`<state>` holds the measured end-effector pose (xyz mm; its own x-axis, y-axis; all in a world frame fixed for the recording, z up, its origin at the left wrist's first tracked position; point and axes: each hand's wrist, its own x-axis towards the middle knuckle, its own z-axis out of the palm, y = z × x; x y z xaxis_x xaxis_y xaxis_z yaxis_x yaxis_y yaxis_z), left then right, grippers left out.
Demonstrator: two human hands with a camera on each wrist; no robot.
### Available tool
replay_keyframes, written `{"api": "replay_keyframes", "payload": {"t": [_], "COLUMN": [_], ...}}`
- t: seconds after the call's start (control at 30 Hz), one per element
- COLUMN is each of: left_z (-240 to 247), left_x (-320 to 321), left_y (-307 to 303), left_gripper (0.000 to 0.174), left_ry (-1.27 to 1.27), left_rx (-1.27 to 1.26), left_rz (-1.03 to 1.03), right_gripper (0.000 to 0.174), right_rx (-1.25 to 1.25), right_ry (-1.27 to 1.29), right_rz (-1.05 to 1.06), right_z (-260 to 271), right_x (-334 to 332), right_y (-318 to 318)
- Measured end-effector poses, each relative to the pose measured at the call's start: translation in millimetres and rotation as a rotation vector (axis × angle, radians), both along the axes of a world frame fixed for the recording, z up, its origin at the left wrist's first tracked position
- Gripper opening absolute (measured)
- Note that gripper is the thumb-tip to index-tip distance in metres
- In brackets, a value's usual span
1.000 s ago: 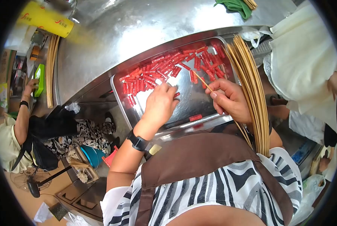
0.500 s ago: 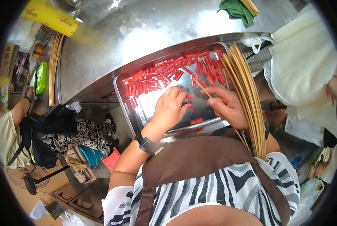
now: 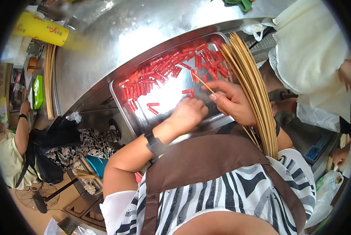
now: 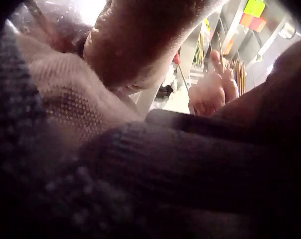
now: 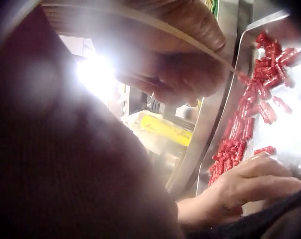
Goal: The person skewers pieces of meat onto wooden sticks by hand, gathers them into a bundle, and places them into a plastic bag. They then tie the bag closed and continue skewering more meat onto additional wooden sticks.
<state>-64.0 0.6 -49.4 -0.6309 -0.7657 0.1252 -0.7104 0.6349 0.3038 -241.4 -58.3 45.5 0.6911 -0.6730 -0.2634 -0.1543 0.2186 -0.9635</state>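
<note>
My left hand (image 3: 188,114) is low over the metal tray (image 3: 118,102), back of the hand up. Its fingertips are hidden, so whether it grips anything cannot be told. Just beyond its knuckles are red pieces (image 3: 188,91). Thumb and forefinger of my right hand (image 3: 236,102) pinch a thin wooden skewer (image 3: 203,83), its tip pointing over the red pieces. A thick bundle of skewers (image 3: 258,92) runs beside that hand and along the forearm. In the left wrist view, a small red patch (image 4: 176,58) shows at the end of a thin stick near the right hand (image 4: 212,94).
Many red pieces (image 3: 167,66) lie along the tray's far side. Beyond it is a steel counter (image 3: 93,55) with a yellow roll (image 3: 46,31) and long sticks (image 3: 49,82) at left. A person in a pale top (image 3: 12,156) is at left, another (image 3: 309,51) at right.
My left hand has moved toward the tray's near side, over where a lone red piece lay. Small red pieces now show on the tray behind and left of it. My right hand still pinches the skewer.
</note>
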Motion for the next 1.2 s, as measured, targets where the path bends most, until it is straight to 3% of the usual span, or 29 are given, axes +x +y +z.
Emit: {"api": "replay_keyframes", "payload": {"t": [0.03, 0.13, 0.17, 0.23, 0.27, 0.33, 0.43, 0.57, 0.73, 1.2], "left_z": [-3, 20, 30, 40, 48, 59, 57, 54, 59, 65], "left_x": [7, 38, 44, 51, 53, 54, 52, 43, 30, 15], "left_y": [-4, -26, -27, -30, -31, -30, -30, -34, -36, -32], "left_gripper": [0.03, 0.025, 0.026, 0.026, 0.026, 0.027, 0.025, 0.025, 0.034, 0.038], "left_ry": [0.008, 0.232, 0.504, 1.31, 1.312, 1.871, 1.993, 2.041, 2.041, 2.056], "left_rx": [-0.007, -0.1, 0.123, 0.399, 0.386, 0.65, 0.796, 0.836, 0.872, 0.771], "left_rz": [0.105, 0.481, 0.674, 0.724, 0.731, 0.689, 0.69, 0.659, 0.656, 0.631], "right_gripper": [0.028, 0.026, 0.026, 0.026, 0.029, 0.032, 0.037, 0.034, 0.036, 0.038], "right_rx": [0.024, 0.056, 0.052, 0.064, 0.072, 0.078, 0.104, -0.057, -0.151, -0.206], "right_ry": [0.003, -0.07, -0.074, -0.065, -0.081, -0.08, -0.038, 0.034, 0.009, -0.029], "right_rz": [-0.015, 0.005, 0.012, 0.02, 0.026, 0.043, 0.104, 0.114, 0.111, 0.081], "right_z": [2, 0, 0, 0, -3, 0, 9, 10, 6, -6], "right_x": [0, -1, 0, 3, 4, 8, 9, 8, 9, 8], "right_y": [-1, -3, -3, -3, -3, 0, -1, 0, 0, 1]}}
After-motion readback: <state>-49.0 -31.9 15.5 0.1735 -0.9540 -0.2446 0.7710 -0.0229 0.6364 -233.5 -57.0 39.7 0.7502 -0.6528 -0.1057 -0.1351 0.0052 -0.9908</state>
